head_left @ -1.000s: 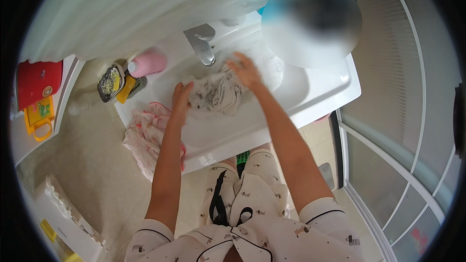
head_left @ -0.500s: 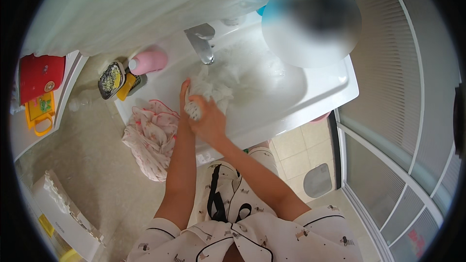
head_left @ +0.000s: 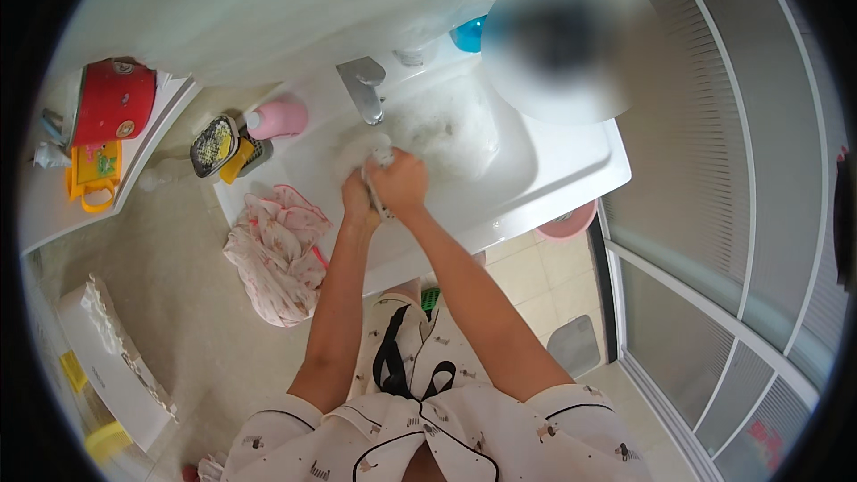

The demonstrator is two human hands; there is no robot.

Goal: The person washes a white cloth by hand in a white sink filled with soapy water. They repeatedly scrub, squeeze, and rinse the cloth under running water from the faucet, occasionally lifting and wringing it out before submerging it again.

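Observation:
Both hands are together at the left part of the white sink [head_left: 571, 152], below the tap [head_left: 361, 89]. My left hand [head_left: 356, 198] is closed round a wet white cloth with dark spots [head_left: 383, 158]. Beside it my right hand [head_left: 400, 181] grips the same cloth in a fist. The bunched cloth shows between the hands, and most of it is hidden by my fingers. Soapy water with white foam [head_left: 446, 129] lies in the basin. A pink-patterned cloth with red trim [head_left: 277, 254] hangs over the sink's left corner, near my left forearm.
Left of the tap stand a pink bottle [head_left: 278, 120] and brushes in a holder [head_left: 216, 147]. A blue container [head_left: 470, 34] sits at the back rim. A shelf at left holds a red box [head_left: 116, 103] and a yellow toy cup [head_left: 95, 174]. Sliding doors [head_left: 687, 143] stand at right.
My hands have shifted from one wrapped over the other to two fists side by side on the cloth. The cloth is bunched more tightly, and the view has shifted slightly.

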